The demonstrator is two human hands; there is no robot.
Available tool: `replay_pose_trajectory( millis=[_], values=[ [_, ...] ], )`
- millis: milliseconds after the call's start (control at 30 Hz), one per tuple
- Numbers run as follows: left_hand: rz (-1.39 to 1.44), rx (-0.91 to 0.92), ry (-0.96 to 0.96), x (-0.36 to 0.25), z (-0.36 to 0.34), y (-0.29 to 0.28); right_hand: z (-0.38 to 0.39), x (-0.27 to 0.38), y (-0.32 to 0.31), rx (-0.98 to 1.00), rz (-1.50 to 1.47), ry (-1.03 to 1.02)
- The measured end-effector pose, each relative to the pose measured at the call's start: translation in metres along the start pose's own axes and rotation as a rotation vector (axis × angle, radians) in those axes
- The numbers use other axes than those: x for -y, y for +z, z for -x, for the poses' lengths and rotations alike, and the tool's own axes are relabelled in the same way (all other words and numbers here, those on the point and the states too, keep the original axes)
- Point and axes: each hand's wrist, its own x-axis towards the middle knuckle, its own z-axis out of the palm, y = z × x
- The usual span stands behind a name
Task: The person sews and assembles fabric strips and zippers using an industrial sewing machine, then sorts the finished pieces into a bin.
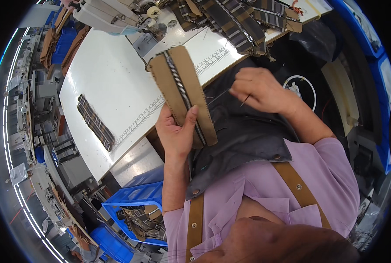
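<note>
My left hand (176, 130) grips the near end of a tan fabric strip (184, 74) with a metal zipper sewn down its middle, thumb pressed on top. The strip lies tilted across the front edge of the white sewing table (112, 83), its far end close to the sewing machine (116, 15). My right hand (259, 90) hovers to the right of the strip, fingers pinched on a small dark thread snipper, with a thin thread running toward the strip. Below both hands lies my dark apron (243, 136).
A plaid fabric strip (95, 122) lies on the table's left part. Several plaid zipper pieces (239, 19) are piled at the back right. A blue crate (136, 210) with more pieces stands on the floor at left. Blue bins (381, 74) line the right side.
</note>
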Motion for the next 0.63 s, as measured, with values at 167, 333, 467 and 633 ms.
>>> replay_pose_trajectory(
  millis=[167, 333, 467, 633],
  values=[
    [0.12, -0.118, 0.033, -0.001, -0.003, -0.013, 0.089, -0.069, -0.032, 0.077, 0.501, 0.458],
    [0.304, -0.138, -0.004, -0.003, -0.008, -0.01, 0.173, -0.087, -0.058, 0.29, 0.667, 0.945],
    [0.51, -0.037, -0.061, -0.008, -0.015, -0.007, 0.142, -0.061, -0.045, 0.141, 0.397, 0.841],
    [0.43, -0.102, 0.023, -0.007, -0.015, 0.013, 0.045, 0.012, -0.026, 0.054, -0.192, 0.492]
  ],
)
